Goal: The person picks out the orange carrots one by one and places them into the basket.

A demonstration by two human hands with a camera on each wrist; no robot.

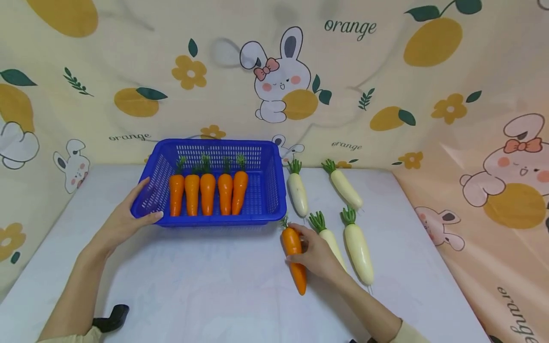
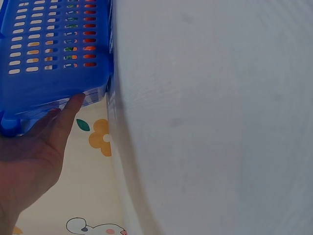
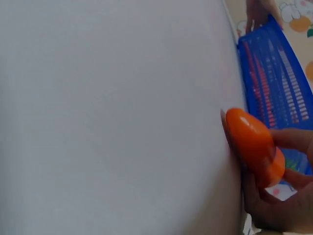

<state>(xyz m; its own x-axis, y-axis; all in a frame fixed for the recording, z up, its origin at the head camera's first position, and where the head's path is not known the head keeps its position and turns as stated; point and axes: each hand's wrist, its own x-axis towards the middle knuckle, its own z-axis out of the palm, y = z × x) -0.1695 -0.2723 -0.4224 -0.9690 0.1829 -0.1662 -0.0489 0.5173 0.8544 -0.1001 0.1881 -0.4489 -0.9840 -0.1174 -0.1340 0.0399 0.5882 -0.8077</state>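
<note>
An orange carrot [image 1: 298, 267] with a small green top is pinched between the thumb and fingers of my right hand [image 1: 319, 253], just in front of the basket's right front corner. In the right wrist view the carrot [image 3: 252, 139] points toward the camera. My left hand [image 1: 122, 224] rests at the left front corner of the blue plastic basket [image 1: 214, 220], thumb on the front rim and fingers straight along the side. The left wrist view shows those fingers [image 2: 66, 122] touching the basket's end. Inside the basket, several carrots [image 1: 208, 193] lie side by side, green tops toward the back.
Several white radishes [image 1: 358, 252] with green stems lie on the white table [image 1: 193, 286] to the right, one partly behind my right hand. A patterned cloth [image 1: 240, 105] hangs behind the table. A black object [image 1: 113, 318] shows beside my left forearm.
</note>
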